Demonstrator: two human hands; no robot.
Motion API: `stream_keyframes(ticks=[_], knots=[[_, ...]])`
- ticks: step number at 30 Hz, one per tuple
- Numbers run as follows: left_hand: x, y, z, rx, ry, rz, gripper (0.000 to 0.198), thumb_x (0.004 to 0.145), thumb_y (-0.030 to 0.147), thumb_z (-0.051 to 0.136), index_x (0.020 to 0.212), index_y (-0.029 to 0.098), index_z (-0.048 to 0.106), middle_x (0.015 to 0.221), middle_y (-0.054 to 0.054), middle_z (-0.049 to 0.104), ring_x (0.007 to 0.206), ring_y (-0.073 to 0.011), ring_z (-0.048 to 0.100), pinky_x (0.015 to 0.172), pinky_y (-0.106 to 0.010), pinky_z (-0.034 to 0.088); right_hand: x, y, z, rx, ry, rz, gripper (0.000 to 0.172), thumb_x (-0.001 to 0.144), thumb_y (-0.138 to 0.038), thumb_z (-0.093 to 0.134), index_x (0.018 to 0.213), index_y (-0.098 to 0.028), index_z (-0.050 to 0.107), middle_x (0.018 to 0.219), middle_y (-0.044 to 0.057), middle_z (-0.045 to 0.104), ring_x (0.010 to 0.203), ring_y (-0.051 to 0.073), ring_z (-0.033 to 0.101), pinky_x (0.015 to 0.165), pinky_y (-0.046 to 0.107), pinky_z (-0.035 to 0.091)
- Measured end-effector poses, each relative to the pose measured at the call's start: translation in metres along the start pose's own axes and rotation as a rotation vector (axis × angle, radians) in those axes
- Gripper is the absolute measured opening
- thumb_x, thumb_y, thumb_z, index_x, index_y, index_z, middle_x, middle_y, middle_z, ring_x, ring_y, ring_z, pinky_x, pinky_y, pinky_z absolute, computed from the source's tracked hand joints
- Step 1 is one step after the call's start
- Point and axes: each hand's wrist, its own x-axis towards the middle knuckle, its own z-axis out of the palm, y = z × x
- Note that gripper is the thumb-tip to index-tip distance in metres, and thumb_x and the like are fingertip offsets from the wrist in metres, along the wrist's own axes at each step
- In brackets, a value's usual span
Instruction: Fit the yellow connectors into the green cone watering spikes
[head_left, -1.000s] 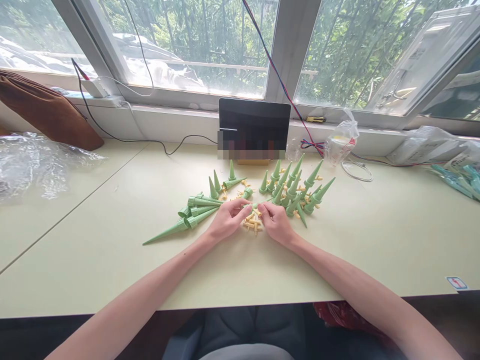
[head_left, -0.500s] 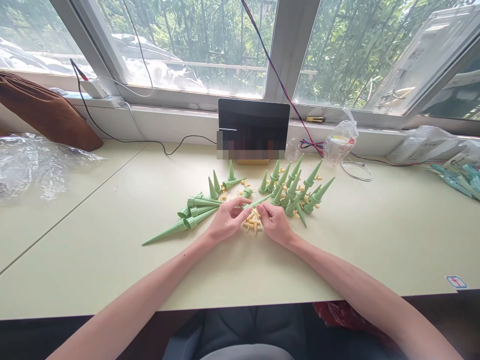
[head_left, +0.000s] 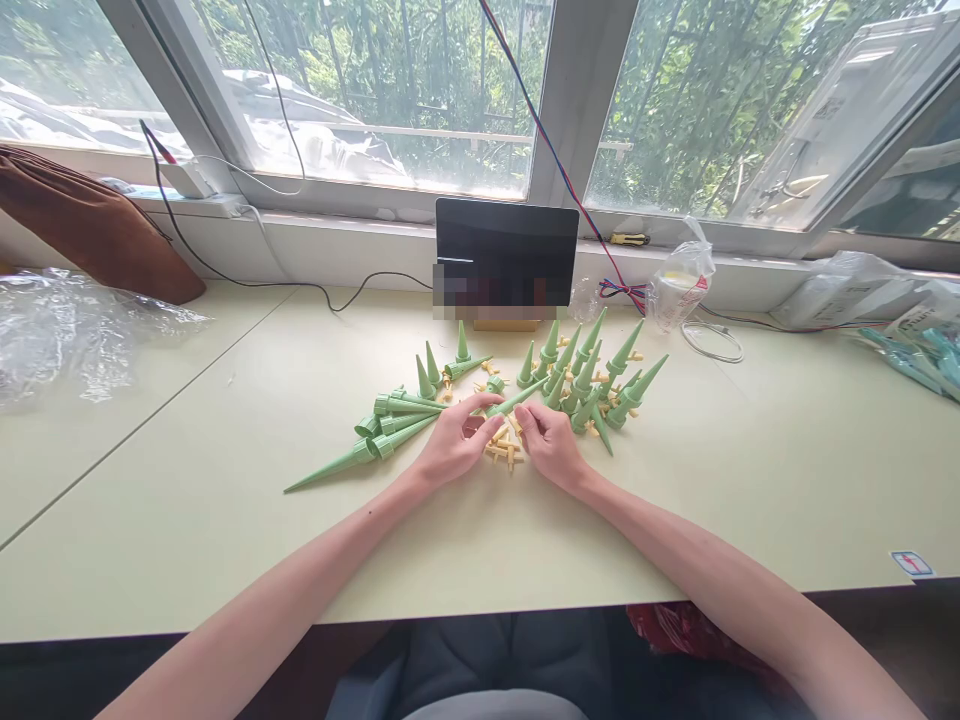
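My left hand [head_left: 459, 437] is closed around the base of a green cone-shaped plastic spike [head_left: 521, 396], whose tip points up and to the right. Close by, my right hand [head_left: 551, 440] pinches a small pale-yellow plastic valve piece [head_left: 517, 426], mostly covered by the fingers. Between and below both hands lies a little pile of similar yellow pieces [head_left: 506, 452]. Left of my left hand, several green spikes [head_left: 405, 434] rest on their sides. Beyond my right hand, many spikes with yellow pieces fitted [head_left: 585, 375] stand in a cluster.
A dark-screened tablet [head_left: 507, 250] stands at the back of the table [head_left: 225, 540]. Clear plastic wrap [head_left: 90, 325] and a brown bag [head_left: 97, 225] are at the left. A bagged cup [head_left: 681, 285], a white cable [head_left: 712, 342] and plastic packets [head_left: 911, 345] lie at the right.
The spike in my left hand has tilted, its tip a little higher and further right. My right hand's fingers have shifted slightly around the yellow piece.
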Motion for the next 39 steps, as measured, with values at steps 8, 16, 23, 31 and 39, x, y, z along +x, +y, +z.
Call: stream_keyframes(ticks=[8, 16, 23, 31, 39], knots=[[-0.0014, 0.0, 0.0012, 0.04, 0.049, 0.043, 0.032, 0.09, 0.039, 0.061, 0.115, 0.018, 0.06, 0.105, -0.007, 0.065, 0.066, -0.0124, 0.063, 0.05, -0.02, 0.048, 0.0014, -0.0001, 0.0013, 0.055, 0.034, 0.044, 0.045, 0.096, -0.054, 0.046, 0.065, -0.022, 0.039, 0.053, -0.005, 0.036, 0.048, 0.01, 0.033, 0.046, 0.025, 0.028], [-0.0019, 0.001, 0.0019, 0.088, 0.102, 0.081, 0.032, 0.091, 0.036, 0.061, 0.117, 0.017, 0.06, 0.113, -0.01, 0.064, 0.07, -0.0129, 0.065, 0.056, -0.022, 0.053, 0.0015, -0.0021, 0.0011, 0.036, 0.027, 0.028, 0.045, 0.096, -0.05, 0.047, 0.063, -0.021, 0.038, 0.053, -0.006, 0.035, 0.048, 0.01, 0.033, 0.047, 0.026, 0.028], [-0.002, 0.0014, 0.0015, 0.099, 0.118, 0.108, 0.032, 0.091, 0.038, 0.06, 0.116, 0.017, 0.06, 0.1, -0.007, 0.064, 0.06, -0.0091, 0.056, 0.054, -0.022, 0.052, 0.0019, -0.005, 0.0005, 0.013, 0.005, 0.043, 0.046, 0.095, -0.052, 0.046, 0.063, -0.022, 0.034, 0.053, -0.006, 0.033, 0.049, 0.01, 0.033, 0.047, 0.026, 0.027], [-0.0017, 0.0023, 0.0014, 0.101, 0.11, 0.115, 0.03, 0.091, 0.037, 0.059, 0.114, 0.017, 0.06, 0.101, -0.007, 0.063, 0.063, -0.0101, 0.057, 0.058, -0.024, 0.054, 0.0015, -0.0045, 0.0005, 0.026, 0.036, 0.027, 0.043, 0.094, -0.049, 0.049, 0.063, -0.022, 0.036, 0.054, -0.006, 0.033, 0.049, 0.01, 0.032, 0.048, 0.026, 0.027], [-0.0013, 0.0055, 0.0011, 0.042, 0.087, 0.073, 0.032, 0.091, 0.042, 0.059, 0.111, 0.017, 0.062, 0.082, -0.002, 0.06, 0.055, -0.0084, 0.052, 0.051, -0.021, 0.048, -0.0001, -0.0018, -0.0001, 0.021, 0.028, 0.012, 0.041, 0.096, -0.045, 0.047, 0.064, -0.022, 0.036, 0.054, -0.005, 0.034, 0.05, 0.01, 0.032, 0.048, 0.026, 0.027]])
